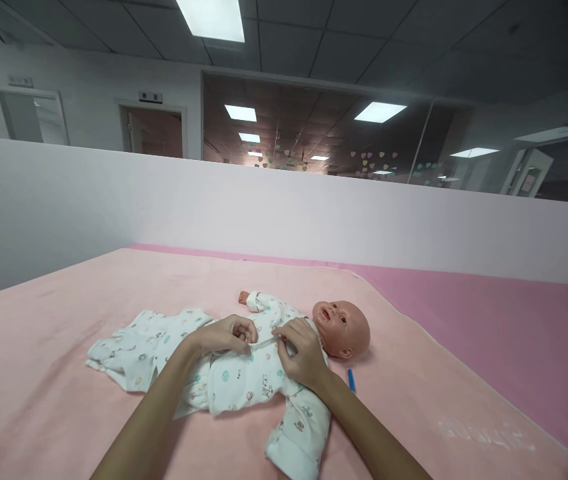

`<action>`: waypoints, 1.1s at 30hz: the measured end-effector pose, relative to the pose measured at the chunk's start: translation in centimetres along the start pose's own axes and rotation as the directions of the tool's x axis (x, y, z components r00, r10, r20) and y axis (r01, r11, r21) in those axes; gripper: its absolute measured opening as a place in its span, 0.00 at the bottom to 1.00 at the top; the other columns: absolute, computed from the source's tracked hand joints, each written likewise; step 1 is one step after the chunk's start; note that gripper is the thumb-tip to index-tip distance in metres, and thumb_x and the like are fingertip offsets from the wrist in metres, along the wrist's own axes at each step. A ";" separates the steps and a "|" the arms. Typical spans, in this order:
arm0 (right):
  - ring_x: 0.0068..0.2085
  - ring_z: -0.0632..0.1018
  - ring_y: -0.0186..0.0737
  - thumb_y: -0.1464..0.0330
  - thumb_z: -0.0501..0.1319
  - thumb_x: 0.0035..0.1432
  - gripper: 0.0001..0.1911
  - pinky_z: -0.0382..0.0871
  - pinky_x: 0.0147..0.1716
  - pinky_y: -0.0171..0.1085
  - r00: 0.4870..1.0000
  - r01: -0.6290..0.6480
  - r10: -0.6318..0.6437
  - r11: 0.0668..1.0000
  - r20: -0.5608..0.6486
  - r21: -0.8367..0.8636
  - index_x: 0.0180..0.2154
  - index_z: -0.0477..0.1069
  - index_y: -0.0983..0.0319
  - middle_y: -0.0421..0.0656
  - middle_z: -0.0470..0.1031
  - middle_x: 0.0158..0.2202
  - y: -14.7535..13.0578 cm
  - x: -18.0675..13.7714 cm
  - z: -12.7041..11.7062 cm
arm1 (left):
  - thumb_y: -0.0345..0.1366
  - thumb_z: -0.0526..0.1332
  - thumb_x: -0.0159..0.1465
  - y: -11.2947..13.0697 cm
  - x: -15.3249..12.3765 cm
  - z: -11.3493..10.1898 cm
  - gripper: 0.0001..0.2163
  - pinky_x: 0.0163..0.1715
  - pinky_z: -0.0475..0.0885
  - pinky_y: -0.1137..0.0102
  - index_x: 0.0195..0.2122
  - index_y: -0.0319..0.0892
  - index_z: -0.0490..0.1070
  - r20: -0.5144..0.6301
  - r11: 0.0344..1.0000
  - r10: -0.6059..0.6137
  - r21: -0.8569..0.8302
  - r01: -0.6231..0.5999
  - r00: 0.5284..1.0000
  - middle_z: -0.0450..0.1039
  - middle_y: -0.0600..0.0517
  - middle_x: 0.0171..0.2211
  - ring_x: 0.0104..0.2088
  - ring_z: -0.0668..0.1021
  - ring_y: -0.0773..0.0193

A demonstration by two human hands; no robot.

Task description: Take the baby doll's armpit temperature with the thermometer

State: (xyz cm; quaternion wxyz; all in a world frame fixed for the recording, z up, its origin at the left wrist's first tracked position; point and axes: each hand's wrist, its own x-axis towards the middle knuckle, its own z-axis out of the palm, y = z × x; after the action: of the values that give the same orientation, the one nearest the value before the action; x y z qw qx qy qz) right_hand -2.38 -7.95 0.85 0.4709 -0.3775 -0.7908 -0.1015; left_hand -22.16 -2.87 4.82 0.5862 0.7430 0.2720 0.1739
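Observation:
A baby doll lies on its back with its head to the right, dressed in a white printed baby shirt. White printed baby pants cover its lower body and stretch to the left. At the middle of the doll's chest, my left hand has its fingers curled and pinches the shirt's front edge. Just to its right, my right hand is closed on the same edge near the neck. What lies between the fingertips is partly hidden. The near sleeve points toward me, and one doll hand sticks out of the far sleeve.
A small blue stick-like object lies beside the doll's head. Under everything spreads a peach blanket over a pink padded surface. A low white wall with windows above it stands behind.

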 end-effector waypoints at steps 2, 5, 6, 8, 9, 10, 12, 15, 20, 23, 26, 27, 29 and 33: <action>0.30 0.66 0.35 0.78 0.53 0.47 0.10 0.59 0.31 0.36 1.000 0.002 -0.002 1.000 -0.001 -0.002 0.30 0.68 0.62 0.40 0.67 0.25 0.0 0.0 0.0 | 0.28 0.62 0.42 -0.1 0.1 0.1 0.08 0.21 0.51 0.77 0.23 0.37 0.64 -0.018 1.000 0.007 0.006 -0.007 1.000 0.59 0.59 0.20 0.22 0.59 0.74; 0.30 0.66 0.35 0.79 0.53 0.47 0.10 0.59 0.31 0.36 1.000 0.002 -0.002 1.000 0.003 -0.004 0.30 0.68 0.62 0.41 0.67 0.26 0.2 -0.1 0.1 | 0.28 0.62 0.41 -0.2 0.4 0.2 0.07 0.21 0.51 0.77 0.22 0.37 0.64 -0.045 1.000 0.012 0.003 -0.012 0.999 0.59 0.59 0.20 0.22 0.59 0.74; 0.30 0.66 0.35 0.79 0.53 0.47 0.10 0.59 0.31 0.36 1.000 0.001 -0.001 1.000 0.005 -0.004 0.30 0.68 0.61 0.41 0.68 0.26 0.2 -0.1 0.1 | 0.28 0.61 0.41 -0.2 0.4 0.2 0.07 0.21 0.51 0.77 0.22 0.37 0.64 -0.055 1.000 0.012 0.001 -0.012 0.998 0.59 0.59 0.20 0.22 0.59 0.74; 0.30 0.66 0.35 0.79 0.53 0.47 0.10 0.59 0.31 0.36 1.000 -0.002 0.002 1.000 0.006 -0.008 0.30 0.68 0.61 0.41 0.68 0.26 0.2 -0.1 0.2 | 0.28 0.61 0.41 -0.3 0.5 0.3 0.07 0.22 0.53 0.77 0.22 0.37 0.64 -0.087 1.000 0.021 -0.002 -0.021 0.996 0.61 0.58 0.21 0.22 0.60 0.74; 0.30 0.66 0.35 0.79 0.53 0.47 0.10 0.59 0.31 0.36 1.000 -0.004 0.004 1.000 0.004 -0.011 0.30 0.68 0.61 0.41 0.68 0.26 0.2 -0.1 0.2 | 0.28 0.61 0.42 -0.3 0.6 0.3 0.07 0.22 0.53 0.77 0.22 0.37 0.65 -0.107 1.000 0.030 0.004 -0.029 0.994 0.61 0.58 0.21 0.22 0.61 0.74; 0.30 0.67 0.35 0.78 0.53 0.47 0.10 0.60 0.31 0.36 1.000 -0.005 0.005 1.000 0.002 -0.015 0.30 0.68 0.61 0.41 0.68 0.26 0.2 -0.1 0.2 | 0.28 0.61 0.42 -0.4 0.6 0.3 0.06 0.22 0.53 0.77 0.23 0.36 0.65 -0.128 0.999 0.038 0.015 -0.037 0.991 0.62 0.58 0.21 0.22 0.61 0.74; 0.31 0.67 0.35 0.78 0.53 0.47 0.10 0.60 0.31 0.36 1.000 -0.004 0.004 1.000 -0.004 -0.021 0.30 0.68 0.61 0.41 0.68 0.26 0.2 -0.1 0.1 | 0.28 0.62 0.42 -0.6 0.7 0.4 0.06 0.22 0.54 0.77 0.23 0.36 0.67 -0.159 0.998 0.051 0.040 -0.045 0.986 0.61 0.58 0.20 0.22 0.61 0.74; 0.31 0.68 0.35 0.78 0.53 0.48 0.09 0.60 0.31 0.35 1.000 0.000 0.000 1.000 -0.012 -0.027 0.29 0.68 0.61 0.41 0.68 0.26 0.2 -0.1 0.1 | 0.30 0.63 0.44 -0.9 0.7 0.3 0.06 0.21 0.55 0.77 0.25 0.36 0.69 -0.162 0.997 0.046 0.074 -0.034 0.986 0.59 0.59 0.16 0.20 0.61 0.74; 0.30 0.68 0.35 0.78 0.53 0.47 0.09 0.61 0.31 0.35 1.000 0.006 -0.007 0.999 -0.017 -0.038 0.29 0.68 0.61 0.41 0.68 0.26 0.1 -0.1 0.1 | 0.37 0.65 0.44 -0.9 0.4 0.1 0.12 0.21 0.57 0.76 0.28 0.35 0.73 -0.178 0.962 0.064 0.271 -0.013 0.982 0.67 0.53 0.21 0.22 0.65 0.72; 0.30 0.68 0.35 0.78 0.53 0.48 0.09 0.61 0.30 0.35 1.000 0.012 -0.013 0.999 -0.016 -0.036 0.29 0.68 0.61 0.41 0.69 0.26 0.0 0.0 0.0 | 0.41 0.66 0.43 -0.6 0.0 0.0 0.14 0.19 0.55 0.76 0.29 0.37 0.75 -0.180 0.923 0.073 0.385 0.002 0.981 0.66 0.54 0.20 0.21 0.62 0.73; 0.30 0.68 0.35 0.78 0.53 0.48 0.09 0.61 0.31 0.35 1.000 0.012 -0.012 0.999 -0.015 -0.033 0.29 0.68 0.61 0.41 0.69 0.26 0.0 0.0 0.0 | 0.42 0.68 0.40 -0.3 -0.2 0.0 0.17 0.19 0.54 0.76 0.29 0.38 0.75 -0.174 0.902 0.069 0.432 0.013 0.982 0.63 0.56 0.18 0.21 0.61 0.73; 0.30 0.68 0.35 0.78 0.53 0.48 0.09 0.61 0.31 0.35 1.000 0.012 -0.012 0.999 -0.014 -0.032 0.29 0.68 0.61 0.41 0.69 0.26 0.0 0.0 0.1 | 0.43 0.68 0.38 -0.2 -0.2 0.1 0.18 0.19 0.54 0.76 0.29 0.38 0.75 -0.178 0.898 0.065 0.439 0.021 0.982 0.63 0.56 0.18 0.21 0.61 0.73; 0.31 0.68 0.35 0.78 0.53 0.48 0.09 0.61 0.31 0.35 1.000 0.009 -0.010 0.999 -0.015 -0.032 0.29 0.68 0.62 0.41 0.69 0.26 0.1 -0.1 0.1 | 0.43 0.69 0.37 -0.1 -0.3 0.2 0.18 0.19 0.54 0.76 0.28 0.38 0.75 -0.196 0.895 0.061 0.445 0.033 0.979 0.63 0.56 0.18 0.21 0.61 0.73; 0.31 0.68 0.35 0.78 0.53 0.48 0.09 0.61 0.31 0.35 1.000 0.001 -0.001 0.999 -0.005 -0.035 0.29 0.68 0.62 0.41 0.69 0.26 0.2 -0.1 0.2 | 0.41 0.67 0.40 0.1 -0.4 0.5 0.15 0.19 0.53 0.76 0.28 0.38 0.75 -0.223 0.897 0.052 0.439 0.053 0.973 0.63 0.56 0.19 0.21 0.61 0.73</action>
State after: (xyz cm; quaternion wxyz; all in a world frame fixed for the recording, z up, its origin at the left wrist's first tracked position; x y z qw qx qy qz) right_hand -2.35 -7.80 0.61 0.4662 -0.3853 -0.7879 -0.1165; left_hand -22.16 -3.49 4.79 0.3671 0.8315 0.3702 0.1919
